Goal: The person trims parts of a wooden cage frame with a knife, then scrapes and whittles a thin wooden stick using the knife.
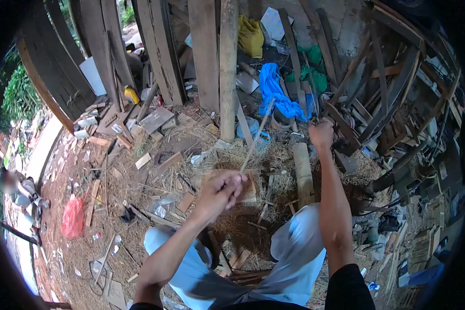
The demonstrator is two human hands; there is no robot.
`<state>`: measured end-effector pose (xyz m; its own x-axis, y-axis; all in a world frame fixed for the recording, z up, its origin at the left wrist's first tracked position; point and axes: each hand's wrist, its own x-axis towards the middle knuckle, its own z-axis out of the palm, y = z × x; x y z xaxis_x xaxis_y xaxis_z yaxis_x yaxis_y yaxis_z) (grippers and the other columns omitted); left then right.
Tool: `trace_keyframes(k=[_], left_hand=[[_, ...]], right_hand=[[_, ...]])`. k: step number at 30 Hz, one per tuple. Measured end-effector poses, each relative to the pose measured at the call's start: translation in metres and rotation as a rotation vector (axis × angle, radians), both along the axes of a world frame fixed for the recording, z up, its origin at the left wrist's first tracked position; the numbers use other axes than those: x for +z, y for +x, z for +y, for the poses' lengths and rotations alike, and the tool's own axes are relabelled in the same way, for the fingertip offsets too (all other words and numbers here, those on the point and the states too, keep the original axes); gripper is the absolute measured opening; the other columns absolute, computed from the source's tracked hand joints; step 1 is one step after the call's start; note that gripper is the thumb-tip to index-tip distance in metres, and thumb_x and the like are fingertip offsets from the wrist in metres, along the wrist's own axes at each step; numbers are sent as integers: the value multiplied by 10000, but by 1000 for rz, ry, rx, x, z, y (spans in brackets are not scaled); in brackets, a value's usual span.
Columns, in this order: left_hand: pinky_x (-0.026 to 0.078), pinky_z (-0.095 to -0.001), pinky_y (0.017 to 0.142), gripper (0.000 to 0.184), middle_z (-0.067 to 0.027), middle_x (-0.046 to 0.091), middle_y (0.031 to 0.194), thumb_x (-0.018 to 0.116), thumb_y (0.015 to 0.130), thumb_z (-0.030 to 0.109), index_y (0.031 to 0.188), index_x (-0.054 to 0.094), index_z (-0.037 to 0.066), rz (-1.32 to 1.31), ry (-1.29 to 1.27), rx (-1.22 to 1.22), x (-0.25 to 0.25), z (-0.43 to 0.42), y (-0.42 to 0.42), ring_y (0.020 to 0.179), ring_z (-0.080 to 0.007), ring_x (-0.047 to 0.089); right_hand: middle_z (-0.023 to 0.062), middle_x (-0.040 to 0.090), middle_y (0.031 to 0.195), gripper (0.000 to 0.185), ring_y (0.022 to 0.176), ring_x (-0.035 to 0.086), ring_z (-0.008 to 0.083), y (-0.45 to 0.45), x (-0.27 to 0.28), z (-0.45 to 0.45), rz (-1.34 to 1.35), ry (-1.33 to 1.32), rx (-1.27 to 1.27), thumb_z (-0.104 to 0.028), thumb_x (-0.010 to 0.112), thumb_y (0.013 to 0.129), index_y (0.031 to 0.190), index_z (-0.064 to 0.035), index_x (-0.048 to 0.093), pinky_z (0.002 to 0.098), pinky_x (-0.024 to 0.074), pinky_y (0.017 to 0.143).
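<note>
No lettering, brand or number can be read. Any print on the yellow container point(132, 95) or the red bag point(73, 217) is too small to make out.

I count one left hand point(221, 195), one right hand point(322, 133), one pale stick point(257, 135), one red bag point(73, 217), one yellow sack point(250, 36), one round post point(228, 72), one other person point(23, 192).
</note>
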<state>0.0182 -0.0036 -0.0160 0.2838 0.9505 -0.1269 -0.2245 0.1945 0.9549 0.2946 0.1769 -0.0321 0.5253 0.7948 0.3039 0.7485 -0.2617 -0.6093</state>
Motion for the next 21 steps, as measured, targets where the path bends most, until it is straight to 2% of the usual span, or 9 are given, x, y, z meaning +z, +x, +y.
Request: trace_keyframes(k=[2,4,6,8,10,13,16,18,21], left_hand=[[313,-195,401,212,-12,468,672,432,965,171,1038,543,6,132,106,129,-1,9,0,440,-49,384],[324,-200,394,212,-18,484,685,433,963,161,1034,542,-6,98,98,134,-6,18,1,427,-53,408],[326,-199,396,219,-14,487,692,450,958,173,1045,546,-3,132,172,187,-6,22,4,426,-52,409],[318,-196,402,218,-10,484,685,465,952,177,1041,553,-2,154,167,225,-4,22,3,449,-50,407],[311,-193,407,218,-7,480,678,481,945,180,1037,560,-1,179,157,259,-5,20,3,472,-47,405],[285,-188,414,215,13,460,660,485,945,175,1033,581,2,260,196,332,-8,15,4,480,-36,372],[288,-193,450,210,26,442,648,494,942,175,1025,591,8,387,377,403,-10,16,4,513,-37,358],[398,-221,576,198,7,536,671,515,927,145,1016,612,-3,422,381,430,-14,17,4,614,-61,469],[404,-222,583,189,-5,546,668,505,928,138,1013,618,13,502,381,415,-5,15,6,626,-59,476]], right_hand=[[238,641,867,299,825,621,401,-3,-12,7,-21,1,106,-241,618,713,846,23,665,449,502,739],[195,635,688,168,710,632,361,-35,-6,-3,-57,131,374,-188,624,723,769,-38,684,415,521,667],[187,623,658,135,674,627,355,-72,21,-37,-105,61,666,-173,606,719,758,-68,682,422,519,650],[193,631,669,157,664,644,337,-103,15,-52,-347,55,855,-182,615,675,704,-41,676,414,514,646],[184,636,671,141,648,646,333,-127,10,-69,-556,97,960,-177,595,690,693,-64,678,412,513,612],[185,642,687,155,635,644,340,-135,18,-73,-485,130,887,-173,565,715,693,-75,683,421,512,605],[184,643,686,165,619,641,339,-126,13,-57,-476,190,780,-166,550,733,693,-81,685,416,513,602],[184,637,668,169,609,638,342,-121,10,-51,-456,216,719,-171,551,734,689,-77,684,414,512,599],[188,641,689,175,607,640,339,-118,6,-41,-483,176,734,-169,551,734,708,-56,682,426,508,582]])
